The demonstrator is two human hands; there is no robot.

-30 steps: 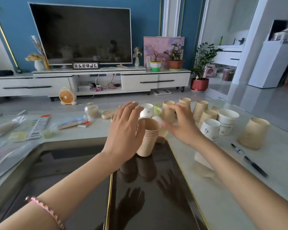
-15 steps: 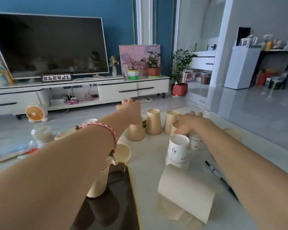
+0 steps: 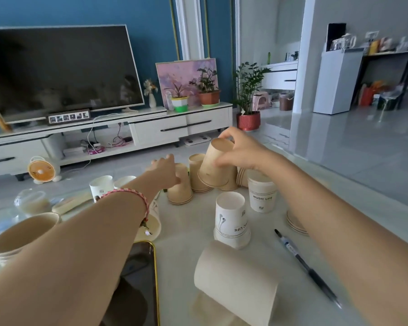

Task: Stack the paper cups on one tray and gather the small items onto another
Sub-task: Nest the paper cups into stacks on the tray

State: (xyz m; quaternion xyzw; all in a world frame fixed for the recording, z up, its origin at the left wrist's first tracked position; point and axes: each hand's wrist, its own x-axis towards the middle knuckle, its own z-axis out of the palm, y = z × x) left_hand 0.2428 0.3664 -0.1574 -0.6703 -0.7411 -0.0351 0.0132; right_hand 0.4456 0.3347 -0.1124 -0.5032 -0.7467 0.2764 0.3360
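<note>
Several paper cups stand upside down on the pale table. My right hand (image 3: 240,151) grips a tan cup (image 3: 213,164) by its base and holds it tilted, lifted above the others. My left hand (image 3: 165,169) closes over the top of another inverted tan cup (image 3: 180,192). White printed cups stand nearby: one inverted (image 3: 231,220), one upright marked MUSIC LIFE (image 3: 260,194). A tan cup (image 3: 17,236) stands open at the left on the dark gold-rimmed tray (image 3: 154,274). A large tan cup (image 3: 236,282) sits inverted at the front.
A black pen (image 3: 305,264) lies on the table to the right. A clear lidded tub (image 3: 31,201) and flat packets sit at the left. More cups (image 3: 101,187) stand behind my left arm. Beyond the table's far edge is floor and a TV cabinet.
My right hand has taken hold of a tan cup and lifted it off the table, tilting it. My left hand has settled onto another inverted cup. The view has moved closer.
</note>
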